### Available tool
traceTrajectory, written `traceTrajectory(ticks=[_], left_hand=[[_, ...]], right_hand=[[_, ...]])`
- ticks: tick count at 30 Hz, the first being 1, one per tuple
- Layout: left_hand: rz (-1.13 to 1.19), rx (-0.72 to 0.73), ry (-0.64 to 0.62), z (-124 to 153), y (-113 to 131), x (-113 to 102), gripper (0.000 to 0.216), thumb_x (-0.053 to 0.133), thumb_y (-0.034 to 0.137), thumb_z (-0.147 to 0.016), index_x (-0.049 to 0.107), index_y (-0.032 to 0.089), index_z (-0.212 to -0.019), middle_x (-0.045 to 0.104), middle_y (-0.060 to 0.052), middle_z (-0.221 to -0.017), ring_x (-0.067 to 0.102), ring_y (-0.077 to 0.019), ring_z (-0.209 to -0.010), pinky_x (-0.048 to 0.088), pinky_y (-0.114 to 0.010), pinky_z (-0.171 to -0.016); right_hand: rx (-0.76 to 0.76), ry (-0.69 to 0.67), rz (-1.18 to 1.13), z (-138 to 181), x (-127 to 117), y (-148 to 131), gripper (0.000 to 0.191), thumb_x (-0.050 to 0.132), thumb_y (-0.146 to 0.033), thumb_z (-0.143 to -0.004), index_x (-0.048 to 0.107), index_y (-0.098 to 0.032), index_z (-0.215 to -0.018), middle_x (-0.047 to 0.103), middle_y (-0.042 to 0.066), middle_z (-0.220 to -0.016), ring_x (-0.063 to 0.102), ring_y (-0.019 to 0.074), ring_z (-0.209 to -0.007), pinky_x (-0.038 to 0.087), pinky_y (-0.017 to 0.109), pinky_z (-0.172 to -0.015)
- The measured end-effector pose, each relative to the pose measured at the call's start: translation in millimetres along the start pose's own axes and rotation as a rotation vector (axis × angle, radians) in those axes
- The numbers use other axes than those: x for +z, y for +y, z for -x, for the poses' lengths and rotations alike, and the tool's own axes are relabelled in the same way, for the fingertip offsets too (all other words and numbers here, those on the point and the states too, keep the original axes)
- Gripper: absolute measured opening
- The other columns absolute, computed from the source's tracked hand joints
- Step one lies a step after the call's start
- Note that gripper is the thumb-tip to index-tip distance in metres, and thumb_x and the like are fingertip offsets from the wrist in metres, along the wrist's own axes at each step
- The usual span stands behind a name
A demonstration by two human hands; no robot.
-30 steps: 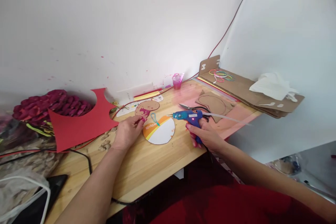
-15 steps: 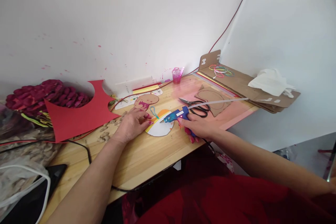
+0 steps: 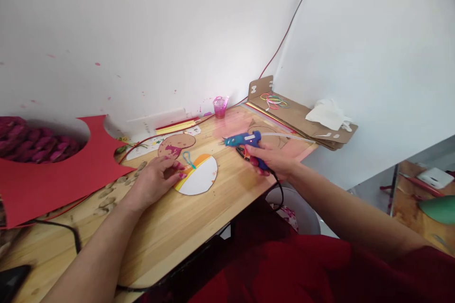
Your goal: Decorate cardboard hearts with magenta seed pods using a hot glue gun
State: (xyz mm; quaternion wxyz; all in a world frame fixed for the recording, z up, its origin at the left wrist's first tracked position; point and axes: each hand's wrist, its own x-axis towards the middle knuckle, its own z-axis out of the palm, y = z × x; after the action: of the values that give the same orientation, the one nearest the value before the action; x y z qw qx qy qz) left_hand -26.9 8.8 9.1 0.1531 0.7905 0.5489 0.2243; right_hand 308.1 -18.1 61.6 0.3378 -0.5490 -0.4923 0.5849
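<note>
My left hand pinches the left edge of a round cardboard disc, white with a yellow and orange part. A teal loop of cord stands at the disc's upper edge. In my right hand is a blue hot glue gun, its nozzle pointing left, raised above the table and apart from the disc. A clear glue stick sticks out of its back. The scissors behind the gun are mostly hidden.
A purple-spattered cardboard disc lies behind my left hand. Red cut paper and peanut shells are at the left. Farther back stand a cup of pink liquid and flattened cardboard with a white tissue. A bin stands below the edge.
My right hand has lifted the glue gun away from the disc, up and to the right. My left hand stays at the disc's left edge. The whole view has turned to the right.
</note>
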Motion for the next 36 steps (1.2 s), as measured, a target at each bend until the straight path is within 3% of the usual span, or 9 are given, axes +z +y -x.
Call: traceTrajectory(ticks=[5,7,10,14,22,28,31,34,36], left_hand=[[0.038,-0.011,-0.028,-1,-5,3,0.033,0.06,0.05,-0.081,0.072,0.023,-0.097,0.072,-0.008,-0.102,0.064,-0.028,-0.099,0.049,-0.04,-0.088],[0.039,-0.014,-0.032,-2,-5,2,0.034,0.059,0.051,-0.082,0.072,0.023,-0.097,0.072,-0.008,-0.104,0.064,-0.0285,-0.1,0.049,-0.041,-0.089],[0.047,-0.011,-0.043,-2,-5,1,0.035,0.059,0.052,-0.082,0.071,0.023,-0.095,0.072,-0.008,-0.104,0.064,-0.0283,-0.099,0.049,-0.042,-0.089],[0.063,-0.026,-0.048,-1,-2,-1,0.033,0.06,0.052,-0.082,0.071,0.023,-0.094,0.072,-0.008,-0.103,0.065,-0.0277,-0.098,0.05,-0.041,-0.088],[0.054,-0.034,-0.039,-1,-1,1,0.036,0.059,0.052,-0.082,0.072,0.022,-0.097,0.072,-0.008,-0.103,0.064,-0.027,-0.098,0.049,-0.041,-0.089],[0.024,0.023,-0.012,0,1,-1,0.025,0.06,0.042,-0.084,0.072,0.023,-0.094,0.071,-0.006,-0.099,0.064,-0.0235,-0.093,0.049,-0.037,-0.086],[0.053,0.048,-0.029,3,4,-3,0.019,0.059,0.034,-0.085,0.072,0.022,-0.094,0.07,-0.006,-0.096,0.064,-0.0208,-0.089,0.049,-0.033,-0.082],[0.052,0.052,0.005,3,7,-5,0.017,0.062,0.031,-0.085,0.072,0.021,-0.094,0.068,-0.006,-0.095,0.063,-0.0192,-0.087,0.048,-0.031,-0.08],[0.049,0.049,0.027,3,9,-6,0.012,0.062,0.026,-0.084,0.072,0.02,-0.088,0.069,-0.005,-0.09,0.062,-0.0175,-0.082,0.047,-0.029,-0.078]], right_hand=[[-0.045,0.186,0.038,-5,-51,-13,0.016,0.063,-0.031,-0.089,0.053,-0.019,-0.084,0.053,-0.005,-0.053,0.049,0.0077,-0.037,0.032,0.017,-0.03],[0.008,0.276,-0.044,-12,-68,-13,0.01,0.057,-0.027,-0.092,0.052,-0.019,-0.087,0.053,-0.005,-0.052,0.049,0.008,-0.036,0.029,0.016,-0.029],[0.107,0.3,-0.124,-25,-83,-9,0.011,0.052,-0.027,-0.095,0.053,-0.018,-0.088,0.056,-0.003,-0.054,0.052,0.009,-0.038,0.032,0.016,-0.032],[0.172,0.284,-0.129,-39,-87,2,0.015,0.055,-0.031,-0.094,0.055,-0.016,-0.089,0.059,0.0,-0.057,0.056,0.0108,-0.041,0.035,0.017,-0.034],[0.278,0.293,-0.107,-44,-96,6,0.024,0.04,-0.038,-0.1,0.052,-0.019,-0.092,0.061,0.002,-0.058,0.056,0.0118,-0.04,0.038,0.018,-0.037],[0.309,0.307,0.002,-39,-98,7,0.024,0.046,-0.043,-0.098,0.056,-0.021,-0.099,0.06,0.001,-0.056,0.054,0.0127,-0.041,0.042,0.021,-0.041],[0.295,0.376,0.092,-38,-98,6,0.025,0.056,-0.046,-0.092,0.057,-0.022,-0.089,0.06,0.003,-0.058,0.055,0.0129,-0.042,0.044,0.024,-0.042],[0.313,0.465,0.348,-40,-99,6,0.032,0.061,-0.053,-0.088,0.056,-0.024,-0.074,0.055,0.005,-0.05,0.053,0.0152,-0.037,0.036,0.026,-0.035],[0.296,0.446,0.466,-41,-103,9,0.04,0.065,-0.055,-0.084,0.053,-0.025,-0.061,0.053,0.006,-0.044,0.05,0.0165,-0.033,0.036,0.029,-0.033]])
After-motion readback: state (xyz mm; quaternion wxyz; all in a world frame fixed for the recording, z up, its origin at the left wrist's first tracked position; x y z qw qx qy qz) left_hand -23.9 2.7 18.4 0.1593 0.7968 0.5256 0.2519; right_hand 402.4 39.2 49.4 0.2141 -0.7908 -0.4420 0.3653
